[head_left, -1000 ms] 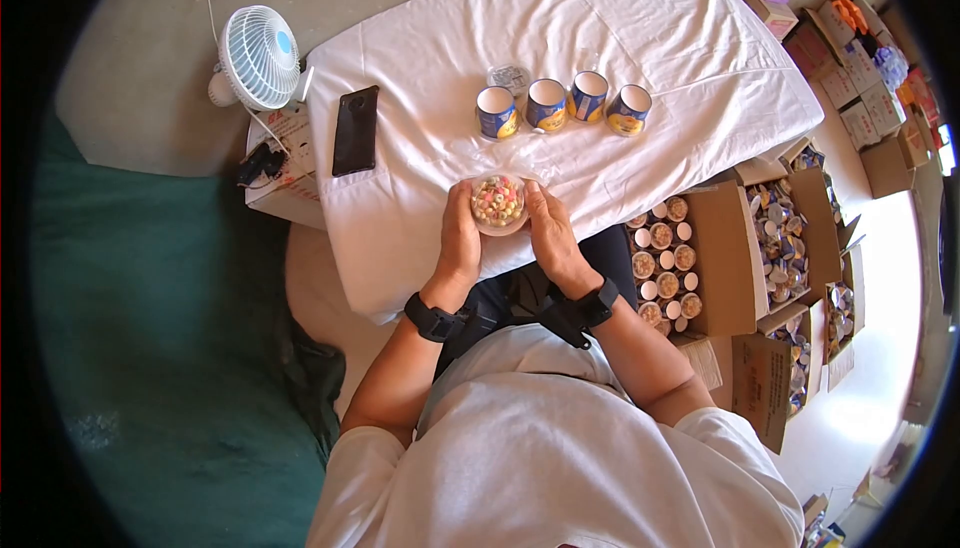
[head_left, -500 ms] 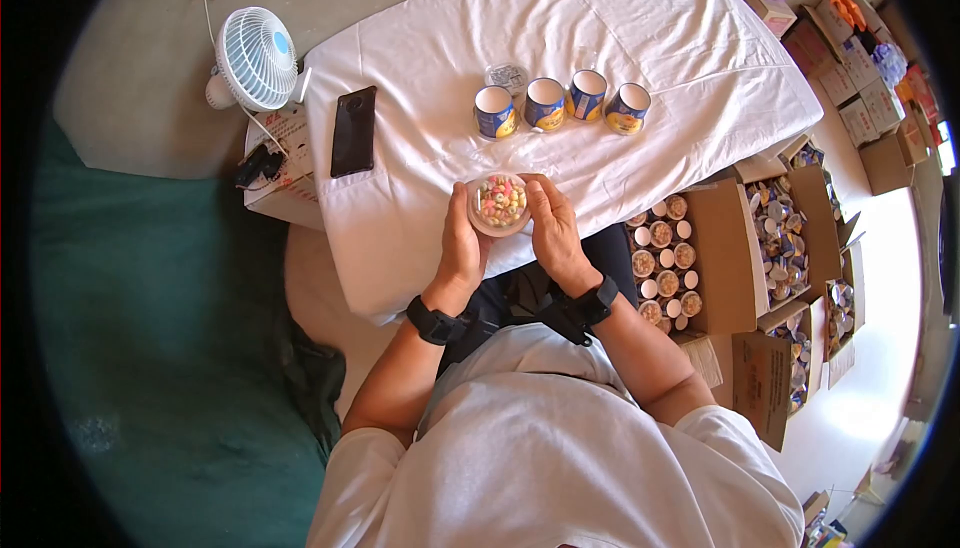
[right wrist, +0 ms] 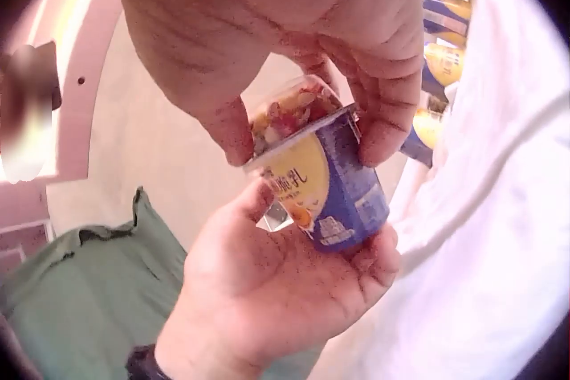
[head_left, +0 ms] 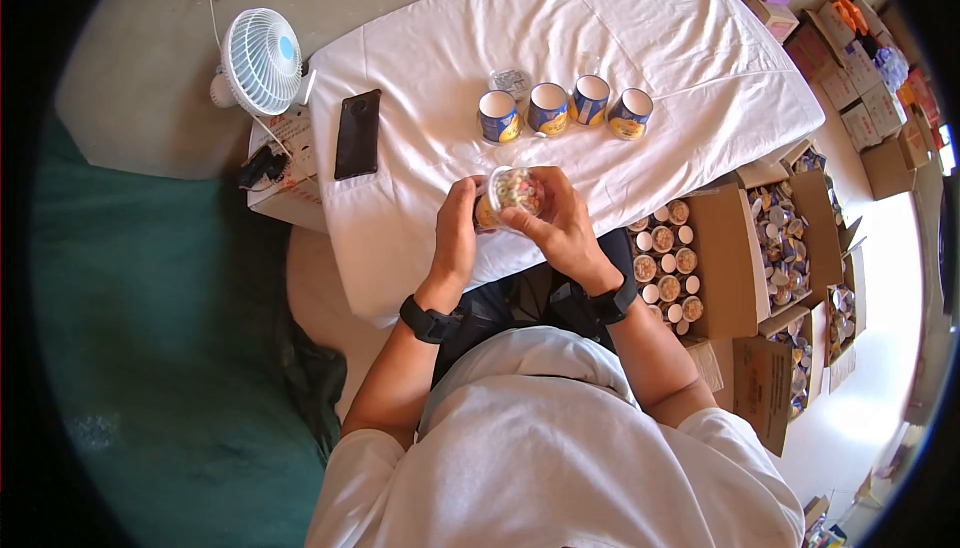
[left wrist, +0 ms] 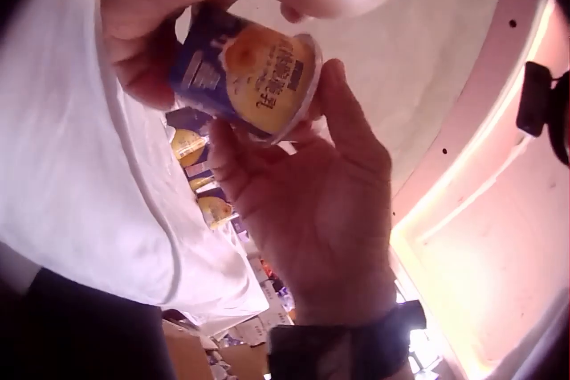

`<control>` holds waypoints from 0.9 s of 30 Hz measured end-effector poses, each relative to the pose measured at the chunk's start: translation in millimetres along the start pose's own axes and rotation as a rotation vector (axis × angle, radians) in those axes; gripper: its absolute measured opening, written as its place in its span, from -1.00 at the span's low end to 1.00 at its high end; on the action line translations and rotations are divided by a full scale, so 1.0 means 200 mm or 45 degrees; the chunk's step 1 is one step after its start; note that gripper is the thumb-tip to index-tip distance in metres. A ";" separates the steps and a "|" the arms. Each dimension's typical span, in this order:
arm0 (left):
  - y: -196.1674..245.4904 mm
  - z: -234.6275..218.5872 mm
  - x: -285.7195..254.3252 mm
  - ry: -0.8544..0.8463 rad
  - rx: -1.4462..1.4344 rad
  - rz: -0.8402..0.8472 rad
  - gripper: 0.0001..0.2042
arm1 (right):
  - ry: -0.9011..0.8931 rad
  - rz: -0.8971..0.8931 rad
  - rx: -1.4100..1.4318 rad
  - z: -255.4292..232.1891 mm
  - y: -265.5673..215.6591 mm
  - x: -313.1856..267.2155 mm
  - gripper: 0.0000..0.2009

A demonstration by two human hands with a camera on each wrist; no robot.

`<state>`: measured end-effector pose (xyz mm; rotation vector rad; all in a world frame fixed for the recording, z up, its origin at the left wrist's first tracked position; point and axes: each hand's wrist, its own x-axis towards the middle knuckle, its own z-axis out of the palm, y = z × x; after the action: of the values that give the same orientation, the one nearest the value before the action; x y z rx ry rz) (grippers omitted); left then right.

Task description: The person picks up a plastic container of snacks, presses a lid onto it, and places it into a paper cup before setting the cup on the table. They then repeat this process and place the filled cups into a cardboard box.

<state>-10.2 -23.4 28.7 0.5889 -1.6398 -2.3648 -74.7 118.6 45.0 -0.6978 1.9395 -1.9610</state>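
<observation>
A blue-and-yellow yogurt cup [right wrist: 334,188] with a clear dome [head_left: 518,190] of colourful cereal pieces on its mouth is between my two hands, tilted. My left hand [head_left: 455,238] holds the cup's printed body, with its fingers round the base in the right wrist view. From above, my right hand [head_left: 565,228] grips the dome at the rim, thumb on one side and fingers on the other. In the left wrist view the cup [left wrist: 245,77] lies on its side between the hands, its rim by the left thumb.
Several open printed cups [head_left: 548,110] stand in a row on the white-clothed table [head_left: 430,68], with a clear lid [head_left: 510,82] behind them. A phone [head_left: 357,135] lies at left, near a fan [head_left: 260,60]. Cardboard boxes [head_left: 725,258] of cups sit at right.
My right hand has moved from the cup's side to over the dome and now grips it. The cup has tipped, so its printed side shows beside my left hand.
</observation>
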 end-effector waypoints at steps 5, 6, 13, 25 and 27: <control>0.00 0.03 -0.03 0.024 0.016 -0.014 -0.70 | -0.015 0.109 0.004 -0.01 0.03 0.00 -0.43; 0.00 0.03 -0.03 0.034 0.040 -0.028 -0.70 | -0.052 0.091 -0.070 -0.03 0.00 -0.01 -0.41; 0.02 0.00 -0.02 -0.097 0.173 -0.125 -0.65 | -0.235 -0.313 -0.442 -0.07 -0.07 0.01 -0.30; 0.00 -0.02 -0.04 -0.226 -0.066 -0.213 -0.65 | -0.169 -0.188 -0.187 -0.07 0.01 -0.02 -0.38; -0.01 0.03 -0.06 -0.140 0.121 -0.069 -0.65 | -0.193 0.026 -0.042 -0.08 0.01 -0.02 -0.38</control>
<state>-2.0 -13.4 31.5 0.5359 -1.8130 -2.4080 -79.5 133.5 43.1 -0.8066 1.8845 -1.8124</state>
